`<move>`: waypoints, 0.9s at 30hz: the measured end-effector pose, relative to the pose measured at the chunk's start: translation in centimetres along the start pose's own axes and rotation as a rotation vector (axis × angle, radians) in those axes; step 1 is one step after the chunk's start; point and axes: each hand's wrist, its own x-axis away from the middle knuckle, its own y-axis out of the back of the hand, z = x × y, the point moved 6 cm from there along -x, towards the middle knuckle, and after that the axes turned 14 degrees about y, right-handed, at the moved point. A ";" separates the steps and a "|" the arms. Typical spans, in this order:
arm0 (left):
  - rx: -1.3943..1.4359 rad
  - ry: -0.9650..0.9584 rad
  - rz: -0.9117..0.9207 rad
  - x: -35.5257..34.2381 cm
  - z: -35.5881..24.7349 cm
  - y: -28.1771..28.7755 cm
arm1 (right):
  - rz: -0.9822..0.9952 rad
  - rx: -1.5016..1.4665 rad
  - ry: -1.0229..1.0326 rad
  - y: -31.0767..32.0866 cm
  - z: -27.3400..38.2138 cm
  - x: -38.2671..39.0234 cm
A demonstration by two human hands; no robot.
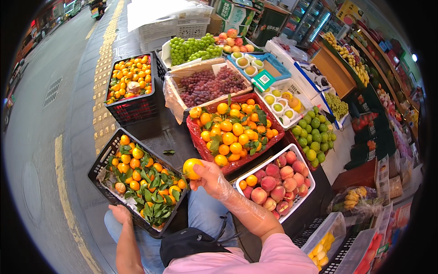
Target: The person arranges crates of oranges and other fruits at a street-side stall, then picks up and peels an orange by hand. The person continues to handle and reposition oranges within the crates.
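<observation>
My right hand [207, 177] is closed around an orange mandarin [193, 168], holding it up between the crates. Clear plastic film covers the wrist and forearm. My left hand [120, 213] grips the lower left side of a black plastic crate [101, 170], its fingers partly hidden. The crate sits slanted at my knees, with leafy mandarins [135, 163] inside and many green leaves [156, 201] toward its near end. Beyond my right hand stands a red-lined crate [199, 142] heaped with mandarins [237, 129].
A white basket of peaches [272, 181] stands at my right, with two small orange fruits in its corner. Behind are green limes [315, 133], red grapes [211, 86], green grapes [191, 48] and another black crate of mandarins [131, 76]. A road [43, 128] runs along the left.
</observation>
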 end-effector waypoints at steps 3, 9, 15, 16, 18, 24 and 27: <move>0.009 -0.016 -0.013 -0.1 -0.1 0.1 | -0.022 -0.056 -0.029 1.4 0.0 0.4; 0.019 -0.066 -0.056 -0.5 0.6 -0.3 | -0.193 -0.263 -0.094 4.6 -1.2 0.4; -0.001 -0.044 -0.069 -2.5 1.8 -2.3 | -0.373 0.068 -0.046 10.3 -1.8 1.3; 0.004 -0.063 -0.095 -2.7 1.9 -2.3 | -0.397 0.115 -0.014 11.5 -1.6 1.5; -0.007 -0.054 -0.095 -3.0 1.9 -2.7 | -0.426 0.238 0.069 14.5 -1.0 1.9; -0.078 -0.041 -0.083 -3.3 2.3 -2.8 | -0.832 0.770 0.270 27.7 0.6 2.6; -0.038 -0.060 -0.092 -3.2 2.3 -2.7 | -0.826 1.223 0.343 30.4 1.2 3.2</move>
